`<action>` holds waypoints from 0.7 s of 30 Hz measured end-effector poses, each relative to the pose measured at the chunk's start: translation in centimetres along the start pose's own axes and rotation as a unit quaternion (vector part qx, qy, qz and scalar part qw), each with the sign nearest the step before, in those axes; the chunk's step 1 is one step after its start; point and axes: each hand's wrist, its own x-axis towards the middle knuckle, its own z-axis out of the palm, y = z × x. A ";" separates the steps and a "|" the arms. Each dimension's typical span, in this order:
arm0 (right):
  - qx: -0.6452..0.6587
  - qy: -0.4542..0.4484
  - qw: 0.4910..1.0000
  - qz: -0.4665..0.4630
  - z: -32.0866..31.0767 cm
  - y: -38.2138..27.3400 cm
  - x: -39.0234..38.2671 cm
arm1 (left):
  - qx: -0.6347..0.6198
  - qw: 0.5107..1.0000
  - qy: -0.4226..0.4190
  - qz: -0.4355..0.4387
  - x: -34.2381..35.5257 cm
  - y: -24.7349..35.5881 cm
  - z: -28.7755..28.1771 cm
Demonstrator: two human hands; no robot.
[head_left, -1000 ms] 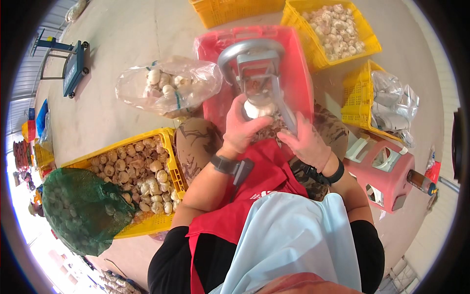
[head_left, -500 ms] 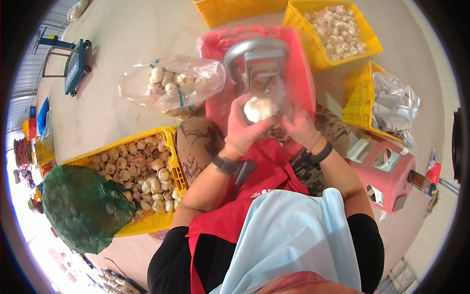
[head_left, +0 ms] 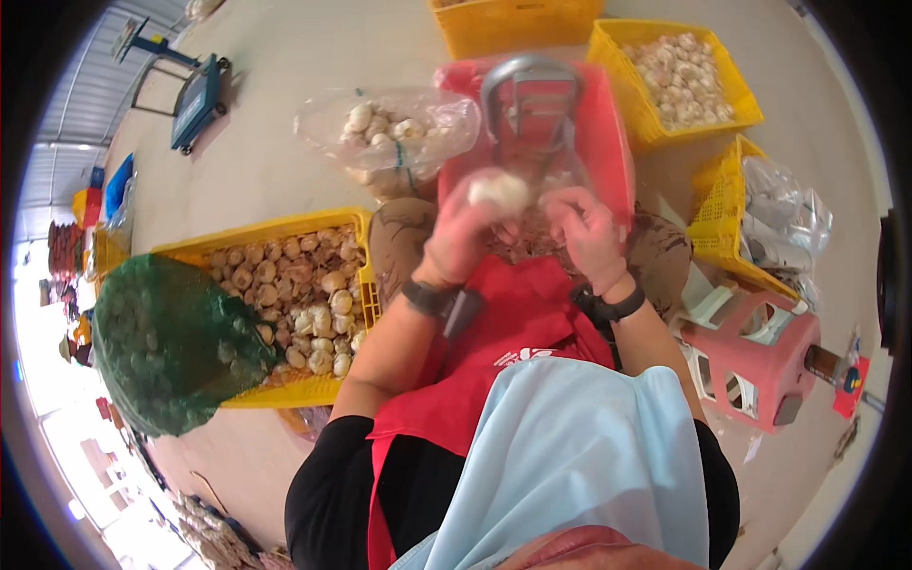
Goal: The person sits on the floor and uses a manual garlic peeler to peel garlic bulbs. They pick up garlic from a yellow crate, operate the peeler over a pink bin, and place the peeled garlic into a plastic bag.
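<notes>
My left hand (head_left: pixel 454 237) is closed round a white garlic bulb (head_left: pixel 501 193), blurred by motion. Beside it, a little to the right, my right hand (head_left: pixel 587 237) has its fingers curled and pinched together, apart from the bulb; what they hold, if anything, is too small to make out. Both hands are over the near end of a pink-red crate (head_left: pixel 608 133). Inside that crate stands a grey metal frame (head_left: pixel 532 71) with an arched top, beyond my fingers. Loose brown peelings (head_left: pixel 532 242) lie below the hands.
To the left are an open clear bag of garlic bulbs (head_left: pixel 380 128), a yellow crate of bulbs (head_left: pixel 366 256) and a green net sack (head_left: pixel 171 342). Rightward stand a yellow garlic crate (head_left: pixel 608 71), a yellow crate with plastic bags (head_left: pixel 717 204) and a pink stool (head_left: pixel 760 356). A blue platform scale (head_left: pixel 198 103) stands far left.
The whole scene has shifted rightward in the picture as the head moved. My right fingers have curled in and drawn away from the bulb, which stays in my left hand.
</notes>
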 end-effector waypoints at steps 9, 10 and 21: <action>-0.034 0.001 0.999 0.035 -0.3 1.0 -3.0 | 0.660 0.711 0.244 0.000 7.9 11.4 -14.9; -0.037 0.006 0.998 0.048 -0.5 0.9 -3.2 | 0.725 0.653 0.210 -0.055 8.9 11.8 -15.4; -0.027 -0.009 0.997 0.071 -1.3 2.3 -4.0 | 0.851 0.494 0.108 -0.142 7.6 11.2 -19.3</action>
